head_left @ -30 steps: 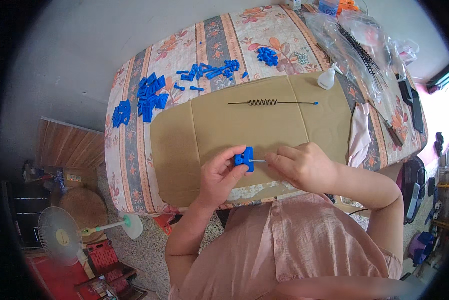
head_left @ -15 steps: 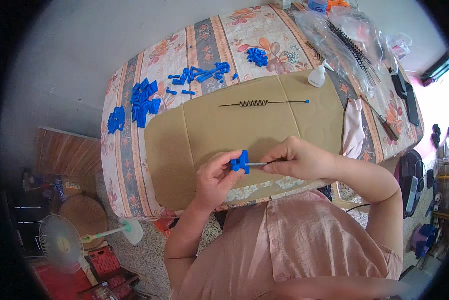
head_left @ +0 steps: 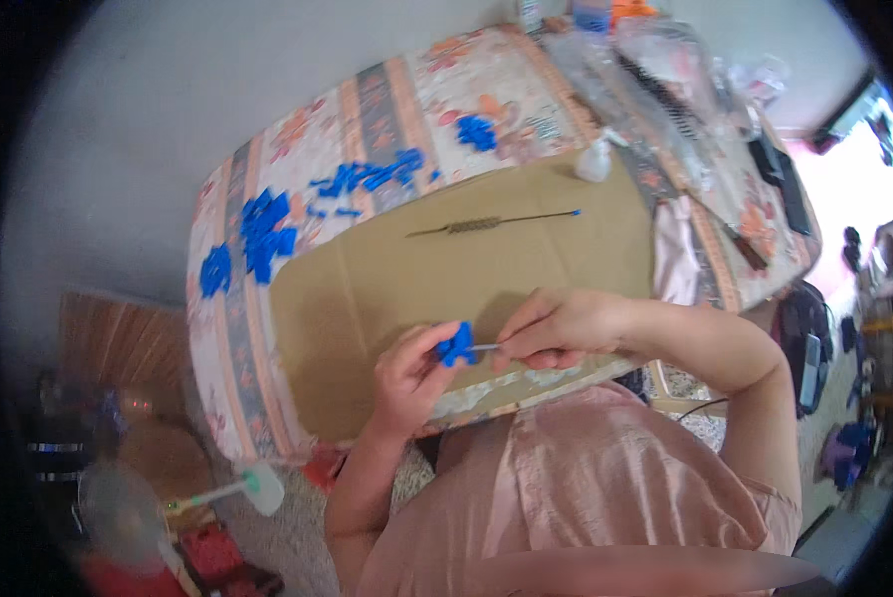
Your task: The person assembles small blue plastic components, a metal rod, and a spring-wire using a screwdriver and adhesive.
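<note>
My left hand (head_left: 406, 373) pinches a small blue plastic part (head_left: 456, 344) just above the near edge of a flat cardboard sheet (head_left: 387, 279). My right hand (head_left: 556, 328) grips a thin metal rod (head_left: 484, 346) whose tip meets the blue part. Farther back on the cardboard lies a long thin rod with a coiled spring (head_left: 476, 226) and a blue tip. Heaps of blue plastic parts (head_left: 265, 234) lie on the floral tablecloth (head_left: 297, 139) to the left, with further blue parts (head_left: 372, 177) behind the cardboard.
A small white bottle (head_left: 594, 164) stands at the cardboard's far right corner. Clear plastic bags with dark parts (head_left: 665, 90) cover the table's right side. A fan (head_left: 118, 507) and a red crate (head_left: 202, 557) stand on the floor at the lower left.
The view has shifted a little; both hands stay together at the cardboard's near edge, still holding the blue part and the rod.
</note>
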